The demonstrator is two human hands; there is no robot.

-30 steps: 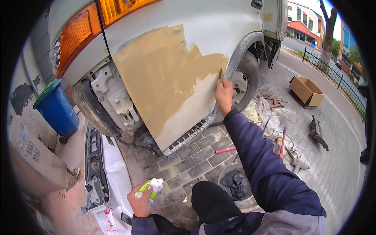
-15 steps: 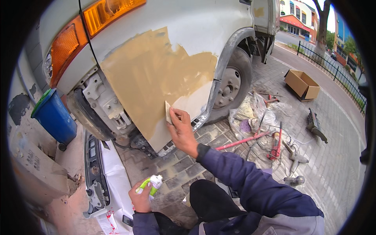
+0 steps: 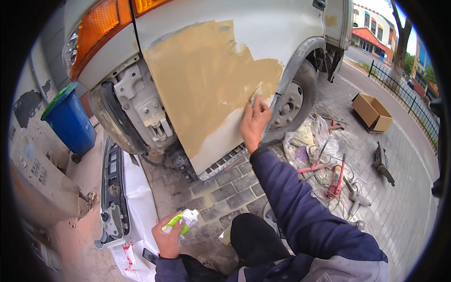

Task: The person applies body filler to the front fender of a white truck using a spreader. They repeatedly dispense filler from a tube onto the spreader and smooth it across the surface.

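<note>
My right hand point(image 3: 254, 123) pinches a small pale putty spreader point(image 3: 256, 94) against the vehicle's side panel, near the wheel arch. Tan putty point(image 3: 202, 80) covers much of that white panel point(image 3: 218, 148), leaving a bare strip along its lower edge. Low in the view, my left hand point(image 3: 167, 238) is wrapped round a green and white squeeze tube point(image 3: 189, 218), its white end pointing up and right. The tube is away from the panel, over the paving.
Left of the panel stands a blue bin point(image 3: 70, 124). A detached bumper point(image 3: 112, 188) lies on white sheeting point(image 3: 141, 192). Right of the wheel point(image 3: 293, 101) are plastic bags, red tools point(image 3: 336, 178) and a heat gun point(image 3: 358, 199). An open cardboard box point(image 3: 371, 113) sits farther off.
My right hand has carried the spreader up and to the right across the panel, toward the wheel arch, and putty now covers more there. My left hand keeps hold of the tube. The view has shifted.
</note>
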